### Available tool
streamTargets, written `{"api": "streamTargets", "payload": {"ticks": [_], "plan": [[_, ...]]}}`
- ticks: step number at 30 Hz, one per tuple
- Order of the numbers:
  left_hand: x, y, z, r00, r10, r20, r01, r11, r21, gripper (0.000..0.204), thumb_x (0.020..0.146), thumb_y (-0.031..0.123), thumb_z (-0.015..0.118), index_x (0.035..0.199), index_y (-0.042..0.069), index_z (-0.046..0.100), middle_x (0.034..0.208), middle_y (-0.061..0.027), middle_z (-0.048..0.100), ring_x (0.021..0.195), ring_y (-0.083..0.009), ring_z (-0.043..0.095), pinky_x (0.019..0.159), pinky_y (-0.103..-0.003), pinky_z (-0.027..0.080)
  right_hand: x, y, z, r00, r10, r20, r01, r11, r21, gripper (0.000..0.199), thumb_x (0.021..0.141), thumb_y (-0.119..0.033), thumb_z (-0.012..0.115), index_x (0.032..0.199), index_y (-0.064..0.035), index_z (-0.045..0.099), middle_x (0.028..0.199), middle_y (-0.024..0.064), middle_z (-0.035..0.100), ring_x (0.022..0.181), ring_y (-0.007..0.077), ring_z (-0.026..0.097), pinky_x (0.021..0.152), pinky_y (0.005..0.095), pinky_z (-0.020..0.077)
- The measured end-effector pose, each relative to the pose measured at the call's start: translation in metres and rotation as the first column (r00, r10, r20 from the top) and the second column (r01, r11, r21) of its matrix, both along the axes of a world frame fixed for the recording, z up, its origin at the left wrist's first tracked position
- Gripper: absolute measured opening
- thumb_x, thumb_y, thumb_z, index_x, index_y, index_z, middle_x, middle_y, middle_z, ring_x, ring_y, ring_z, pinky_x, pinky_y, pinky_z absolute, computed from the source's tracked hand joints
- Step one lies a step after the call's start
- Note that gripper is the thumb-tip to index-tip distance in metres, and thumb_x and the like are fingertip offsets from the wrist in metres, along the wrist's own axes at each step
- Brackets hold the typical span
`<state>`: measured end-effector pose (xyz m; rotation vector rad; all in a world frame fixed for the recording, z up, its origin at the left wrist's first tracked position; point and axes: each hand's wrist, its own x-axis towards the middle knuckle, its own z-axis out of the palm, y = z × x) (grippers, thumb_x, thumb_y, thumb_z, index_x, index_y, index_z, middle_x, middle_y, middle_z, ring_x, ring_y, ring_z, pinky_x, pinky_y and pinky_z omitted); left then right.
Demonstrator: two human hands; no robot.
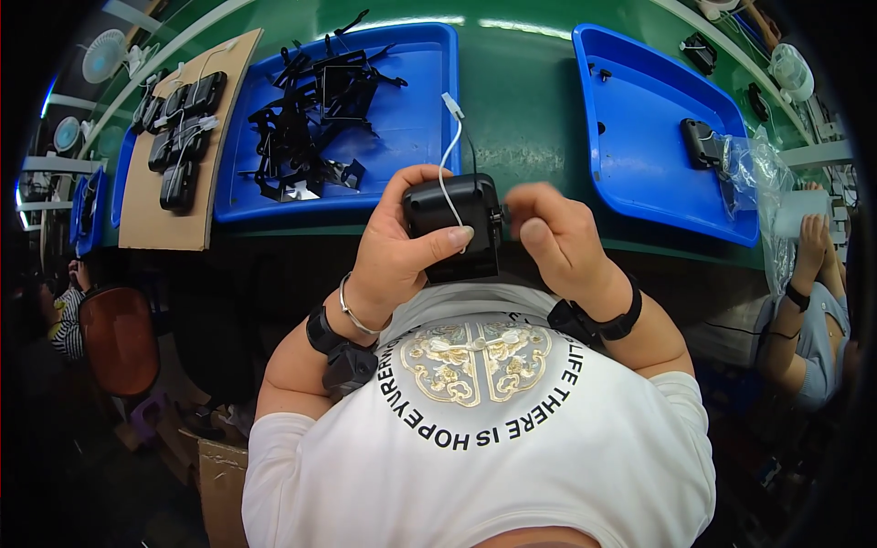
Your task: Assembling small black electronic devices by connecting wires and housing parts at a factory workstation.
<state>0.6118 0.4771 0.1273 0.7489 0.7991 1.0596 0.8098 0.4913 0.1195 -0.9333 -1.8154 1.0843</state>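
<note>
Head view, noted from beside the green desk (521, 119): where is the black casing (482, 215), and what holds it?

Left grip (395, 233) is closed around it, at the desk's near edge. The thumb lies over its face and crosses the white cable (447, 173), probably to steady both and leave the right side exposed.

And the right grip (562, 237)?

Just beside that exposed side, fingers curled, blurred. Whether it touches or pinches anything: cannot tell.

Counts?

Held: one casing, one cable. Left blue tray (416, 119): a heap of black brackets (315, 119), too tangled to count. Right blue tray (639, 155): one black unit (702, 144) beside a clear plastic bag (754, 169), plus at least three small black pieces (605, 74). Cardboard sheet (155, 205), far left: at least five cabled units (178, 187), presumably grouped there to keep them apart from the brackets.
</note>
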Motion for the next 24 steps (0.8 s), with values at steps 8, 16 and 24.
{"api": "streamTargets", "payload": {"ticks": [8,16,24], "plan": [[-0.001,-0.001,-0.002,1.000,0.014,0.007,-0.014,1.000,-0.011,0.053,0.071,-0.003,0.069,0.116,0.006,0.041,0.101,-0.0074,0.056,0.091,-0.0135,0.056,0.080,-0.027,0.047,-0.002,0.005,-0.004,0.990,-0.035,0.136,0.010,0.984,0.179,0.019,0.084,-0.019,0.060,0.087,-0.0006,0.053,0.065,0.0104,0.054,0.055,0.0227,0.053,0.050,0.0306,0.0411],[0.001,-0.004,-0.002,0.999,0.043,-0.008,-0.043,0.999,0.021,0.053,0.071,-0.004,0.068,0.115,0.006,0.041,0.101,-0.0074,0.056,0.091,-0.0136,0.056,0.080,-0.026,0.047,-0.006,0.005,-0.007,0.984,-0.055,0.171,0.031,0.990,0.137,0.020,0.084,-0.023,0.059,0.081,-0.0037,0.054,0.063,0.0109,0.053,0.054,0.0265,0.053,0.050,0.0322,0.0419],[0.000,-0.004,-0.002,0.999,0.044,-0.022,-0.042,0.997,0.063,0.053,0.071,-0.004,0.068,0.115,0.006,0.041,0.101,-0.0071,0.056,0.091,-0.0133,0.056,0.081,-0.026,0.047,-0.005,0.005,-0.012,0.990,-0.075,0.117,0.053,0.982,0.179,0.022,0.085,-0.025,0.057,0.082,-0.0042,0.052,0.066,0.0114,0.053,0.056,0.0268,0.052,0.050,0.0331,0.0406]]}}
